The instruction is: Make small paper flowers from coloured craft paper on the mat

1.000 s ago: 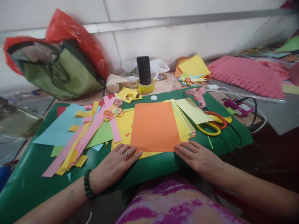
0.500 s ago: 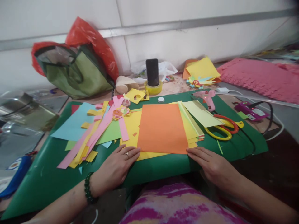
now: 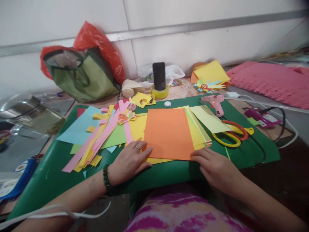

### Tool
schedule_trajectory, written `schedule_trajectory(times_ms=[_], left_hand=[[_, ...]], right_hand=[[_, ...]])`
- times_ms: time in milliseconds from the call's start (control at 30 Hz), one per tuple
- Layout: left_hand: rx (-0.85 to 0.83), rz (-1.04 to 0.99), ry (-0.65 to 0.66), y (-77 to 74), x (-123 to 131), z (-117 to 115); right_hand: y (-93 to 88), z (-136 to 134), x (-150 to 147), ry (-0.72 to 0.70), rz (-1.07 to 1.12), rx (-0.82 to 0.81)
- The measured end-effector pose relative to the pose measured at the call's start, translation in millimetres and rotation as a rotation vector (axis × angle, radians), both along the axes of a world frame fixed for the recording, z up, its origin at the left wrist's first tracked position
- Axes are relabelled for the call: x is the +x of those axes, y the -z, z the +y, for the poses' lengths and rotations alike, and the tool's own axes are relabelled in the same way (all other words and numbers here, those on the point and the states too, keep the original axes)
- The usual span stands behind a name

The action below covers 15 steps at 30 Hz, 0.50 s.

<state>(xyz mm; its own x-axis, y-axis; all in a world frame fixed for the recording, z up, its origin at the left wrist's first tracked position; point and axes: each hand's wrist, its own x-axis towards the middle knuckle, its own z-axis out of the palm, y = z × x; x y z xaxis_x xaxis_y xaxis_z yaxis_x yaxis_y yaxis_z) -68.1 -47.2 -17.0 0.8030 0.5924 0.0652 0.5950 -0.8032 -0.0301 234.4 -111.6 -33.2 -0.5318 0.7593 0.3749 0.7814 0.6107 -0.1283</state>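
An orange sheet of paper (image 3: 166,133) lies on top of a stack of yellow and green sheets, on a green cutting mat (image 3: 55,164). My left hand (image 3: 130,158), wearing a ring and a bead bracelet, rests at the sheet's lower left edge. Its fingers are stretched over the paper and the thumb is apart. At the lower right corner, my right hand (image 3: 212,166) has its fingers bent together on the edge; its thumb is mostly hidden. Paper strips (image 3: 96,138) in pink and yellow lie left of the stack, near a rolled paper flower (image 3: 125,116).
Yellow-handled scissors (image 3: 231,137) and a pink glue gun (image 3: 215,104) lie to the right, near a purple power strip (image 3: 263,116). A phone (image 3: 158,75) stands in a tape roll (image 3: 159,92) at the back. A green bag (image 3: 84,75) leans at the back left.
My left hand has moved right and up onto the orange sheet's edge, its thumb now spread. My right hand's fingers have bent more at the corner. The view has shifted slightly.
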Motion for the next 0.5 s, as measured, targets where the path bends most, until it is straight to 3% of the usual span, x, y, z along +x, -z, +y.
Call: schedule_trajectory(times_ms=[133,233,400,500], left_hand=[[-0.065,-0.02,-0.095,13.1,8.7,7.8],[-0.149,-0.072,-0.149,17.3,7.7,8.7],[-0.299,-0.3,-0.437,14.0,2.0,10.3],[-0.443,-0.361,-0.513,9.0,4.9,9.8]], right_hand=[[-0.2,12.9,-14.9,0.068,-0.022,0.063],[8.1,17.3,-19.4,0.062,-0.064,-0.004],[24.6,16.0,-14.4,0.13,0.03,-0.087],[31.1,15.1,-11.6,0.225,0.067,-0.073]])
